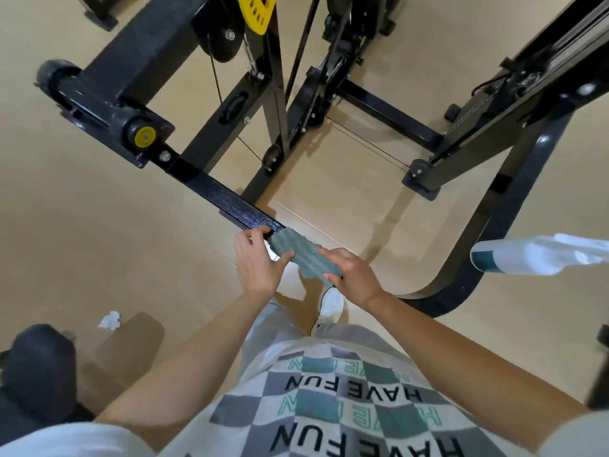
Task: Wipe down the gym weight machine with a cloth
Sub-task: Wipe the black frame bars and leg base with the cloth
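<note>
Checkered shirt (329, 390) printed "HAVE FUN" fills bottom center, both bare forearms reaching up from it to mid-frame. White shoe (331, 303) on the tan floor (99, 242), just below the hands.

Left hand (257, 262), center frame: fingers (260, 230) curled over the near end of the black flat bar (230, 199), thumb pressed on the cloth's left edge, so it is grasping bar end and cloth together. Right hand (351, 272), just right of it: fingers curled round the lower right end of the cloth, clenched on it.

Cloth (296, 255): teal-green, ribbed texture, stretched between the two hands, upper end touching the tip of the bar, lower end in the right hand.

Weight machine (138, 54): black frame, takes up the upper half of the frame. Flat bar runs from center up-left to a pivot with a yellow cap (145, 137) and black rollers. Yellow plate (257, 11) with slots at top center, black pulley (224, 41) beside it, thin cables running down. Curved black tube (461, 275) sweeps from right center to the floor near the right hand.

White and teal object (527, 255) at right edge, blurred, can't tell what it is. Crumpled white tissue (110, 319) on floor lower left. Dark padded thing (36, 367) at lower left corner, blurred.
</note>
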